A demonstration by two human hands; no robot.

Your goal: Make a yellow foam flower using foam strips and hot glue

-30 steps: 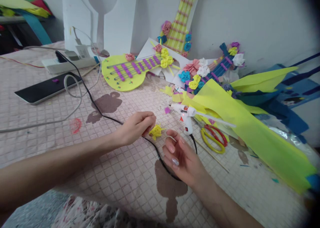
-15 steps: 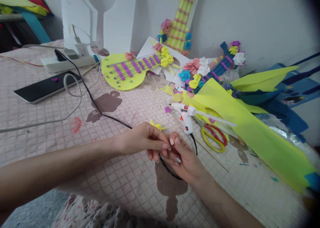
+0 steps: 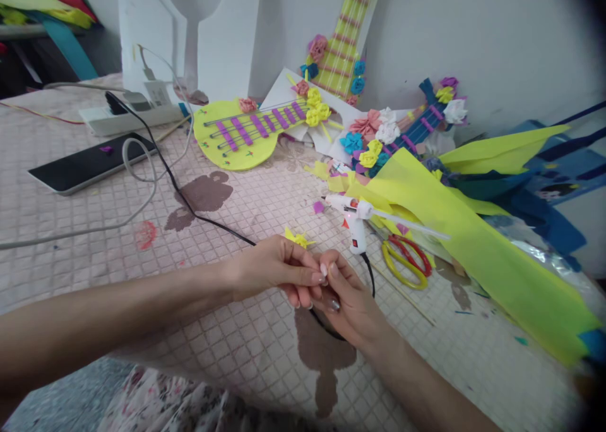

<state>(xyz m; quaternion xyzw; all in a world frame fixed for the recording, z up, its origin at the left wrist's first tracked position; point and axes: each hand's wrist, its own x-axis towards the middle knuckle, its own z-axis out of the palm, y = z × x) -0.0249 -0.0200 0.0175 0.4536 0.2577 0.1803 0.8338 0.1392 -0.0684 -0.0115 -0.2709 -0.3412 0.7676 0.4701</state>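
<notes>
My left hand (image 3: 279,271) and my right hand (image 3: 348,296) meet fingertip to fingertip over the pink checked cloth (image 3: 227,331). Both are closed in a pinch, and what sits between the fingers is too small to name. A small yellow paper flower (image 3: 297,238) lies on the cloth just behind my left hand, apart from the fingers. The white glue gun (image 3: 353,217) rests a little to the right, its black cord (image 3: 199,217) running under my hands.
Yellow and red scissors (image 3: 406,264) lie beside the glue gun. Yellow paper sheets (image 3: 473,242) spread to the right. Paper guitars with flowers (image 3: 255,129) stand at the back. A dark tablet (image 3: 85,163) and a power strip (image 3: 127,116) sit at the left.
My left hand let go of the yellow flower, which now lies on the cloth, and moved right to meet my right hand. The two have stayed pinched together since.
</notes>
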